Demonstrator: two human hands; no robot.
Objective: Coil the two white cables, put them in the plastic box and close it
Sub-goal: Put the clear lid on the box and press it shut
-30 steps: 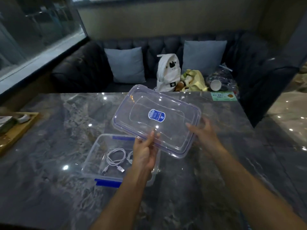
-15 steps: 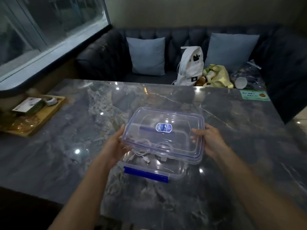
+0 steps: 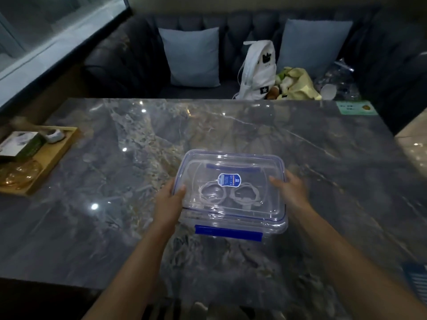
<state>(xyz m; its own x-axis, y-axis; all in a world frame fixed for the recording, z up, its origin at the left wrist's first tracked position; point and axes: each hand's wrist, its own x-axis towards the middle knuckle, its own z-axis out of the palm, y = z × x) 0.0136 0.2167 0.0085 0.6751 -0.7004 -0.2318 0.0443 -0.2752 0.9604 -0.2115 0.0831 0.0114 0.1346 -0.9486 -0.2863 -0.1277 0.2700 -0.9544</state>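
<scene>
A clear plastic box point(image 3: 275, 227) with blue latches stands on the dark marble table. Its clear lid point(image 3: 254, 162), marked by a blue sticker, lies over the box top. Through the lid I see two coiled white cables side by side, one on the left point(image 3: 211, 194) and one on the right point(image 3: 245, 195). My left hand point(image 3: 169, 199) grips the lid's left edge, thumb on top. My right hand point(image 3: 291, 188) holds the lid's right edge. The blue front latch point(image 3: 228, 233) hangs down on the near side of the box.
A wooden tray point(image 3: 53, 158) with a small box and glassware sits at the table's left edge. A green card point(image 3: 357, 107) lies at the far right corner. Behind the table a dark sofa holds two cushions, a white backpack point(image 3: 258, 70) and bags.
The lid was held tilted above the open box; both hands have brought it down and it now lies flat over the box. My left hand shifted from the lid's front to its left edge.
</scene>
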